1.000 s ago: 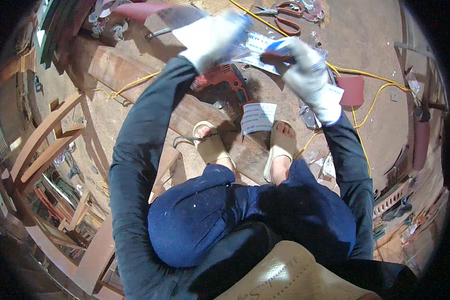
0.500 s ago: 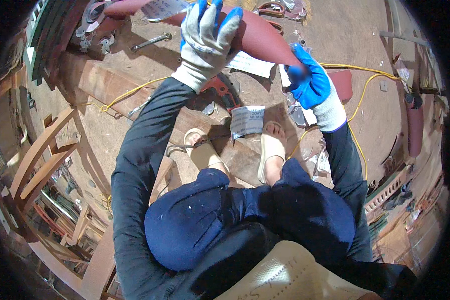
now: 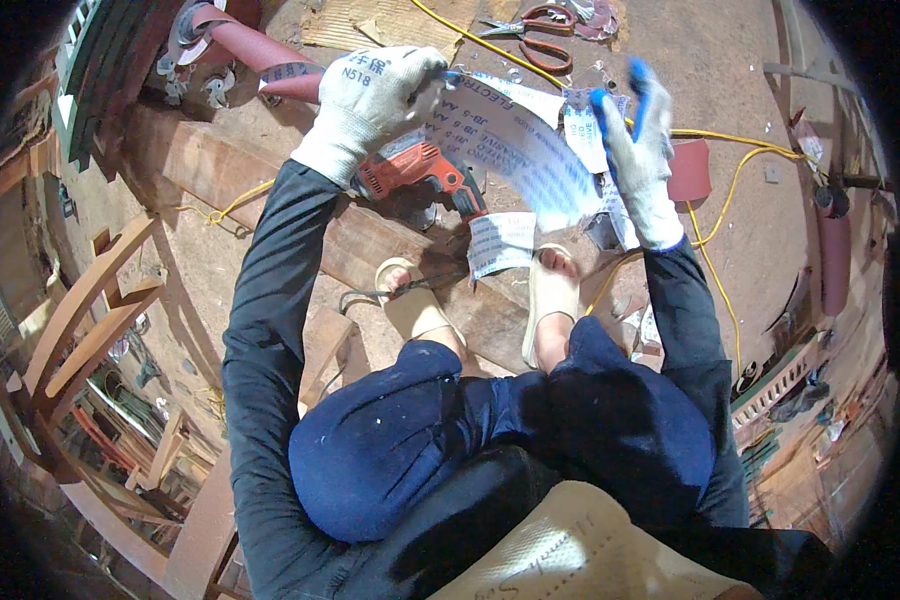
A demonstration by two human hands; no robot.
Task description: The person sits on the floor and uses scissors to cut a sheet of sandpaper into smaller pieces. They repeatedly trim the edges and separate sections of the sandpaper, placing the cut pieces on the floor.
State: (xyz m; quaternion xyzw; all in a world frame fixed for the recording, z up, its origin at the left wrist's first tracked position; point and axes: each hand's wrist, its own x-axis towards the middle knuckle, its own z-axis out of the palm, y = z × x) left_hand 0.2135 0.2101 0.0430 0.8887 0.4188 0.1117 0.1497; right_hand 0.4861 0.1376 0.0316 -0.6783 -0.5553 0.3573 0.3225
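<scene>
My left hand, in a white-and-blue work glove, is closed on one end of a long sandpaper sheet. The sheet curves away to the right, its pale printed back facing up. My right hand, gloved too, holds nothing; thumb and fingers are apart beside the sheet's far end. A dark red sandpaper roll stretches from the upper left to behind my left hand. Below the sheet lies a red power tool, partly covered. A printed sandpaper piece rests between my feet.
Red-handled scissors lie at the far side near corrugated cardboard. A yellow cord loops along the right, past a red sandpaper piece. Another red roll is at far right. Curved wooden parts stand at left.
The sandpaper's red face was up; now its printed back shows. My right hand has let go of its end and opened. My left hand has moved slightly left and down.
</scene>
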